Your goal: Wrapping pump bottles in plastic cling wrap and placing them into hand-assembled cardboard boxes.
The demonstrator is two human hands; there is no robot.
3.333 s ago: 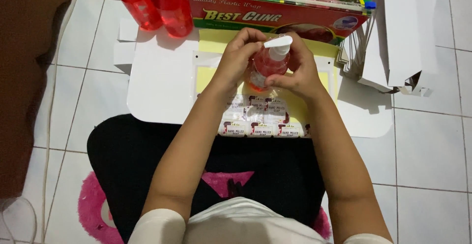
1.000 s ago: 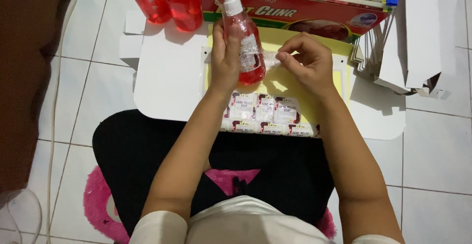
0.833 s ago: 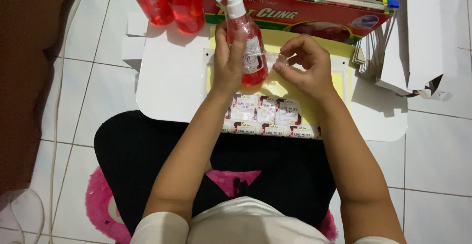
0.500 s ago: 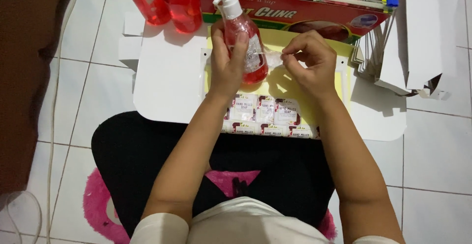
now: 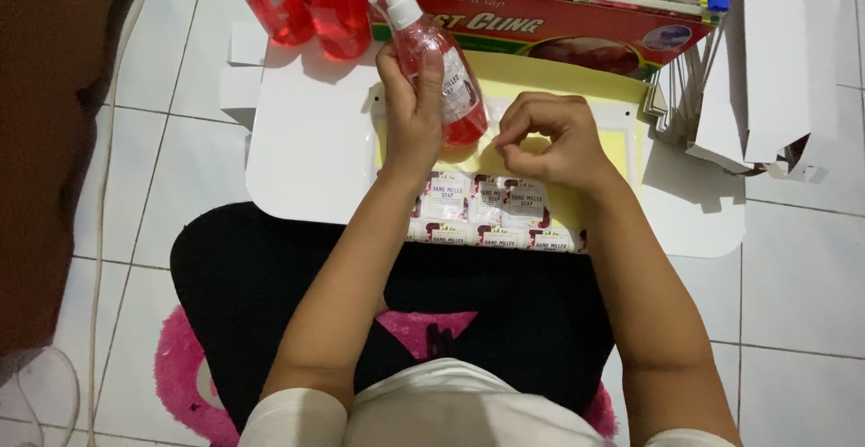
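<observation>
White tiled floor [image 5: 793,267] surrounds our low surface [image 5: 306,168]. Our left hand [image 5: 410,118] grips the red pump bottle [image 5: 441,73] tilted above it; our right hand [image 5: 545,141], fingers pinched shut, should hold the bottle steady while working at the label sheet [image 5: 487,208].

- Bare white bench [image 5: 306,154] lies left of the left hand [image 5: 410,118]: open room there.
- Two red bottles [image 5: 302,1] and a long wrap box [image 5: 550,5] wall off the far edge.
- Folded white cartons [image 5: 757,59] crowd the right side.
- A label sheet [image 5: 491,217] covers the near edge.
</observation>
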